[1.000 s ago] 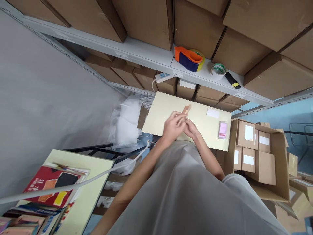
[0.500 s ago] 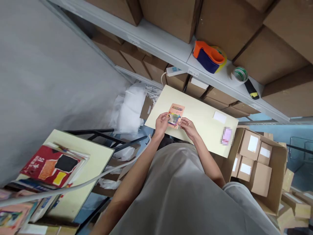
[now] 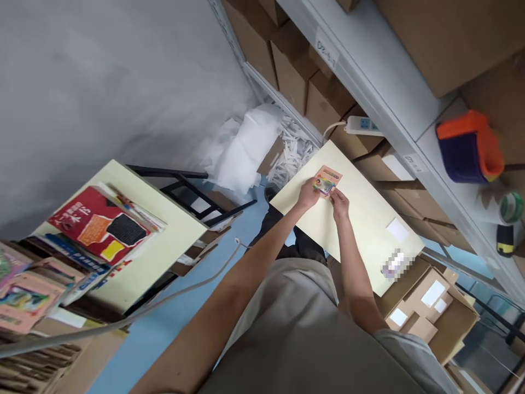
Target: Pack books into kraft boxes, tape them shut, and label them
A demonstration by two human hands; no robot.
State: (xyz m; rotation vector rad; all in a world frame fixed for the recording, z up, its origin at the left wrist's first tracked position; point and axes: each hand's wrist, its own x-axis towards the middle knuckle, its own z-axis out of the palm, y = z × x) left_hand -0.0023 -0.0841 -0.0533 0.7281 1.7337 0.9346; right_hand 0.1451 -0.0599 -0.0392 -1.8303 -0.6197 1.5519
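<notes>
Head view, clocked from the booklet [image 3: 331,174]: past four o'clock, an open carton [image 3: 456,328] holds smaller boxes [image 3: 416,303] with white labels. Fingers of the left hand [image 3: 309,194] and right hand [image 3: 339,203] grip the booklet's sides over a pale table [image 3: 365,219]. Tabletop runs toward four o'clock, to a white card [image 3: 397,229]. Shelf edge [image 3: 410,143] spans one to three; blue floor [image 3: 168,323] opens at eight.

I'm seeing the booklet [image 3: 331,175] over the table [image 3: 361,219], books [image 3: 98,230] off left, carton [image 3: 456,330] right, shelf [image 3: 394,71] behind.
</notes>
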